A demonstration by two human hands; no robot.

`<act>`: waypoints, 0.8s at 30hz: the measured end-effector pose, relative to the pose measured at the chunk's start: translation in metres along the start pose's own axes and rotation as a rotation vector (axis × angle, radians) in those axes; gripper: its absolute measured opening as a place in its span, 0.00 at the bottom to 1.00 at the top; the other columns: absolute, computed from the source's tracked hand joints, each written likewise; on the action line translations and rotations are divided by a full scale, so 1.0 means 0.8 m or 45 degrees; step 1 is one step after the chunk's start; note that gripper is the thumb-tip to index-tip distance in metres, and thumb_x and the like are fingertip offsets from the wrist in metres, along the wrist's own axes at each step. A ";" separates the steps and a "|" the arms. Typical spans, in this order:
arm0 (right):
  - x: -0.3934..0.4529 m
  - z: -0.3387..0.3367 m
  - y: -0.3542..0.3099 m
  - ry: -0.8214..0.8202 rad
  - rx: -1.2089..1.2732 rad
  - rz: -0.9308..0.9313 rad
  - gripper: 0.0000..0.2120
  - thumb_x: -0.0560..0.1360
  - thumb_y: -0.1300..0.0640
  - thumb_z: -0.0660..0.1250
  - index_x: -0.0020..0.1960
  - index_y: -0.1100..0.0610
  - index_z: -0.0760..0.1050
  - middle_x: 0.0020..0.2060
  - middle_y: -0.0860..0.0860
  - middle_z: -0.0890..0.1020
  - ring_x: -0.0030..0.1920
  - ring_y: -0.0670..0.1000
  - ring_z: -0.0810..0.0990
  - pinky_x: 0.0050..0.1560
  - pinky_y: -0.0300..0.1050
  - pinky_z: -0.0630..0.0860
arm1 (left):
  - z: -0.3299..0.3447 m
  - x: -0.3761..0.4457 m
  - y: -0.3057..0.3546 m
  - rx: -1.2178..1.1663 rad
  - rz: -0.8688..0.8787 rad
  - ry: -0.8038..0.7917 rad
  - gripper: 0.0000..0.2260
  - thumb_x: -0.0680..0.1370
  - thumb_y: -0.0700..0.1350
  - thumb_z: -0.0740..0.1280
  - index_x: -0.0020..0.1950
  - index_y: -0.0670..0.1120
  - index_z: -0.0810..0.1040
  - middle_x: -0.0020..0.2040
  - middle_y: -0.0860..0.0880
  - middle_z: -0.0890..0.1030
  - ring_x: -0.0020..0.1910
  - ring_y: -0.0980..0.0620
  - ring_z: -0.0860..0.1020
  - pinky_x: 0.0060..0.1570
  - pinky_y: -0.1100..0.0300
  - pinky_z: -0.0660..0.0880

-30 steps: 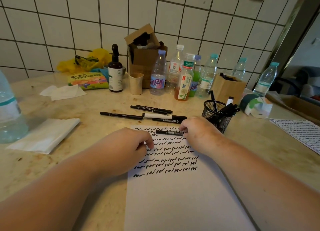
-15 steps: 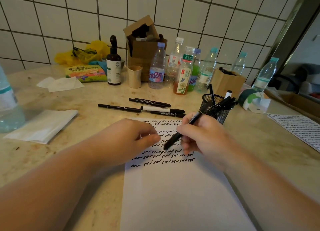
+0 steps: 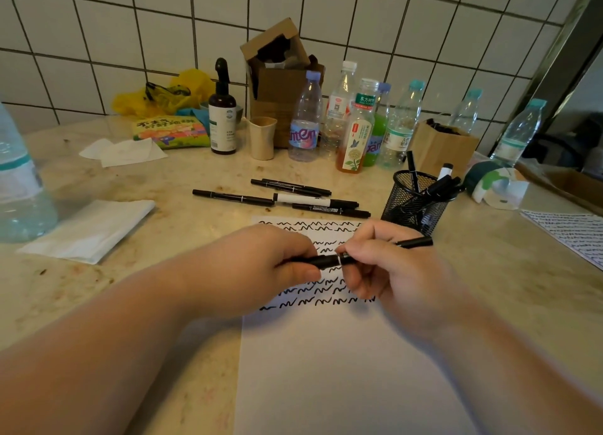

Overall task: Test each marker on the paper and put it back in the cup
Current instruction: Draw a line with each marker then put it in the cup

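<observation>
Marker held in both hands above the paper

Head view: one black marker lies level between two hands over the white paper, which carries rows of black squiggles. The left hand has its fingers curled round one end; the right hand pinches the barrel. Five more markers, slim and black, one with a white barrel, lie on the mottled stone tabletop. A round black mesh cup holds several markers; their count cannot be told.

Loose markers (five) crowd mesh cup — bottles behind.
</observation>
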State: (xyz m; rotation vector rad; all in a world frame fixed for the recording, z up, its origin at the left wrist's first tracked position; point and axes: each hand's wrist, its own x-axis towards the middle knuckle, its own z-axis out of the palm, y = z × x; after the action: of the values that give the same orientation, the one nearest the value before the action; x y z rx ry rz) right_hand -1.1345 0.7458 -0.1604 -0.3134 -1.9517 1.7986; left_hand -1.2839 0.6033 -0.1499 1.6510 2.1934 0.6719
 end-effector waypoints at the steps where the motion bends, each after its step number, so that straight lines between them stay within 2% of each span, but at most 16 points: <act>1: 0.000 0.000 -0.001 -0.021 -0.029 -0.025 0.10 0.75 0.65 0.68 0.35 0.59 0.81 0.26 0.59 0.79 0.26 0.52 0.75 0.26 0.39 0.71 | -0.002 0.000 -0.001 -0.040 0.002 -0.045 0.07 0.79 0.56 0.65 0.42 0.60 0.76 0.39 0.52 0.79 0.37 0.56 0.76 0.40 0.56 0.75; 5: 0.001 -0.008 -0.014 -0.134 -0.119 -0.090 0.04 0.65 0.61 0.69 0.34 0.61 0.80 0.25 0.59 0.78 0.25 0.54 0.74 0.25 0.41 0.70 | -0.013 -0.006 -0.005 -0.191 0.025 -0.215 0.07 0.79 0.54 0.66 0.44 0.55 0.81 0.35 0.52 0.76 0.34 0.58 0.71 0.37 0.60 0.70; 8: 0.001 -0.026 -0.033 -0.035 -0.107 -0.171 0.04 0.61 0.58 0.69 0.32 0.59 0.80 0.24 0.59 0.75 0.25 0.55 0.71 0.27 0.41 0.66 | -0.020 -0.011 -0.012 -0.262 -0.014 -0.213 0.09 0.80 0.52 0.65 0.47 0.53 0.84 0.34 0.54 0.77 0.33 0.60 0.72 0.37 0.66 0.71; 10: -0.001 -0.036 -0.046 0.035 -0.214 -0.145 0.04 0.66 0.59 0.70 0.33 0.58 0.80 0.25 0.57 0.76 0.26 0.54 0.71 0.28 0.42 0.65 | -0.020 -0.011 -0.015 -0.307 -0.033 -0.120 0.08 0.79 0.52 0.66 0.49 0.56 0.85 0.34 0.53 0.80 0.33 0.58 0.76 0.39 0.63 0.75; 12: -0.002 -0.040 -0.051 0.049 -0.349 -0.044 0.10 0.77 0.61 0.67 0.38 0.57 0.82 0.28 0.57 0.80 0.28 0.54 0.73 0.27 0.43 0.66 | -0.015 -0.006 -0.013 -0.255 -0.051 -0.046 0.08 0.78 0.55 0.67 0.51 0.58 0.84 0.37 0.52 0.83 0.37 0.52 0.79 0.44 0.53 0.78; 13: -0.004 -0.041 -0.050 0.070 -0.402 0.008 0.11 0.79 0.61 0.66 0.39 0.57 0.82 0.29 0.57 0.81 0.29 0.54 0.74 0.27 0.42 0.66 | -0.011 -0.004 -0.011 -0.205 -0.067 -0.020 0.08 0.78 0.57 0.67 0.51 0.59 0.83 0.39 0.53 0.84 0.39 0.51 0.80 0.45 0.51 0.78; 16: -0.012 -0.048 -0.036 0.212 -0.485 0.077 0.11 0.78 0.59 0.67 0.38 0.55 0.82 0.26 0.54 0.78 0.26 0.51 0.72 0.25 0.38 0.66 | -0.005 -0.003 -0.010 -0.037 -0.110 0.025 0.07 0.78 0.58 0.66 0.53 0.60 0.82 0.40 0.55 0.83 0.38 0.56 0.79 0.40 0.56 0.77; 18: -0.018 -0.058 -0.021 0.340 -0.492 0.113 0.14 0.79 0.56 0.67 0.36 0.54 0.82 0.24 0.52 0.73 0.25 0.50 0.68 0.27 0.39 0.64 | -0.004 -0.003 -0.012 0.062 -0.131 0.046 0.07 0.79 0.57 0.66 0.54 0.61 0.81 0.40 0.56 0.82 0.39 0.58 0.78 0.38 0.62 0.73; 21: -0.023 -0.067 -0.004 0.525 -0.364 0.216 0.16 0.79 0.57 0.65 0.34 0.56 0.82 0.24 0.53 0.71 0.25 0.50 0.67 0.27 0.42 0.61 | -0.004 0.000 -0.016 0.237 -0.132 0.061 0.09 0.79 0.59 0.63 0.55 0.60 0.80 0.41 0.58 0.81 0.40 0.60 0.77 0.39 0.62 0.74; 24: -0.024 -0.064 0.000 0.555 -0.300 0.252 0.16 0.78 0.60 0.63 0.33 0.58 0.80 0.22 0.55 0.74 0.23 0.51 0.68 0.23 0.40 0.63 | -0.003 0.003 -0.022 0.281 -0.146 0.048 0.10 0.79 0.61 0.62 0.52 0.61 0.80 0.39 0.58 0.81 0.39 0.59 0.77 0.40 0.60 0.75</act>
State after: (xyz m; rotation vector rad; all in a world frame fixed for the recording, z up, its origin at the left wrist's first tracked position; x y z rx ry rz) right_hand -1.0936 0.7818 -0.1616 -0.9227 -1.8582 1.4518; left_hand -1.2998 0.6010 -0.1574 1.6085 2.4430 0.4464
